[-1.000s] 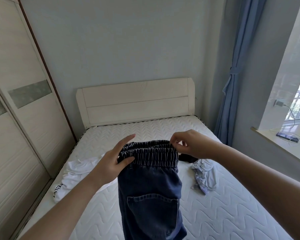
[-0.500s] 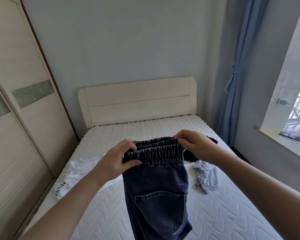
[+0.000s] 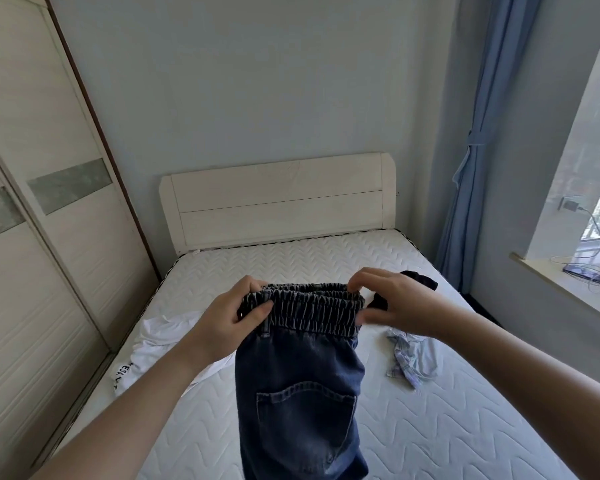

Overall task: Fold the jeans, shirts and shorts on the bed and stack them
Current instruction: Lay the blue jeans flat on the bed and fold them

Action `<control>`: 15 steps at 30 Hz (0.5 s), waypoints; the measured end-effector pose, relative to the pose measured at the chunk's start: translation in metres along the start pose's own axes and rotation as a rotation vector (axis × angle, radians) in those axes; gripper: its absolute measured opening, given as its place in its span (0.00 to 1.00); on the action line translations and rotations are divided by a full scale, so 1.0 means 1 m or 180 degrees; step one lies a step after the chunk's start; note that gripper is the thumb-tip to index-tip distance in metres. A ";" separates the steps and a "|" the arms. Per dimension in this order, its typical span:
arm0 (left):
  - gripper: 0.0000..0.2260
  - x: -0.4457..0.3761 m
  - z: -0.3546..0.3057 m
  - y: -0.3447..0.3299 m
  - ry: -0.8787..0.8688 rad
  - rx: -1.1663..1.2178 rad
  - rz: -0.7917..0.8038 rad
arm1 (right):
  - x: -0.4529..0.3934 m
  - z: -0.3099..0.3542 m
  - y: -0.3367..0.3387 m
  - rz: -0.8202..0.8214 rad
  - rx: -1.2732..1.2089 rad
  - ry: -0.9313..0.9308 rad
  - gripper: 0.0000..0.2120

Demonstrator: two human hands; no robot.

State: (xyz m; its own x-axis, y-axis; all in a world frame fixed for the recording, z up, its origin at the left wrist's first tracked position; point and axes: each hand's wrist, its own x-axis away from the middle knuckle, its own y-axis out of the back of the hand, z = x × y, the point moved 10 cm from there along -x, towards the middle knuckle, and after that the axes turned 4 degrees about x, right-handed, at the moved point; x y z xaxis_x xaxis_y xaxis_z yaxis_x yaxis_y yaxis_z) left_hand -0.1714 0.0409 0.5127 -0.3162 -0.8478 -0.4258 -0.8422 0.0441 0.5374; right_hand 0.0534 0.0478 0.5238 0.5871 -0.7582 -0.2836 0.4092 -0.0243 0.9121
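Jeans [image 3: 300,386] hang mid-frame, left hand [image 3: 227,315] and right hand [image 3: 394,306] both pinching waistband; next: lay flat on bed [image 3: 430,427], fold.

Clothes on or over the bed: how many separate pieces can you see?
4: dark jeans held up by both hands, a white shirt on the mattress's left side, a pale checked garment on its right, a dark piece behind the right hand. More could be hidden behind the jeans.

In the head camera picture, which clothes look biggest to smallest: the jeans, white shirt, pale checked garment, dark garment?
1. jeans, though held nearest the camera
2. white shirt, partly hidden
3. pale checked garment
4. dark garment, mostly hidden behind the right hand
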 end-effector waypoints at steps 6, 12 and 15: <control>0.09 0.002 -0.001 -0.002 -0.0008 0.0260 0.0124 | 0.007 0.013 0.004 -0.0396 0.0355 0.0384 0.20; 0.10 0.001 -0.011 -0.006 -0.0276 0.0100 0.0437 | 0.007 0.035 0.009 -0.0320 0.1078 0.0957 0.13; 0.13 0.000 -0.010 -0.008 -0.0323 0.0075 0.0532 | 0.006 0.032 0.002 -0.0176 0.1232 0.0977 0.12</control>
State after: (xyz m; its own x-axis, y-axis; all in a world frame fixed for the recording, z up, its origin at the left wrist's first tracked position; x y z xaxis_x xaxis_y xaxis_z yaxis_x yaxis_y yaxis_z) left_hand -0.1608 0.0351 0.5156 -0.4939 -0.7700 -0.4040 -0.7839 0.1931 0.5901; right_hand 0.0353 0.0217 0.5334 0.7742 -0.5236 -0.3556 0.1903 -0.3432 0.9198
